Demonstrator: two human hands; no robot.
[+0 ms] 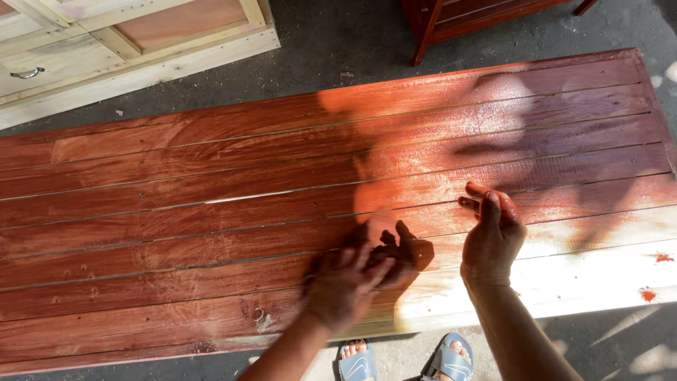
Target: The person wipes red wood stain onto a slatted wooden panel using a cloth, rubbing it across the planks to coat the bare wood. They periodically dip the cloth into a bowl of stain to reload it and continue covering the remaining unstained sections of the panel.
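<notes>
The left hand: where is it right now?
In the head view, the left hand is low centre over the red-stained panel, just left of the right hand.

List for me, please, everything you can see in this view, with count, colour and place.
slatted wooden panel: one, red-brown stained, lying flat across the middle of the view; its near right edge is still pale bare wood
stain drips: two, red, on the pale strip at the far right
unfinished cabinet: one, pale bare wood, top left, with a metal handle
dark red furniture piece: one, top centre-right, only its lower part in view
concrete floor: grey, around the panel
sandals: two, blue-grey, on the person's feet at the bottom edge
left hand: blurred, stained reddish, over the panel
right hand: stained reddish, fingers curled, over the panel; whether it holds anything cannot be told
</notes>
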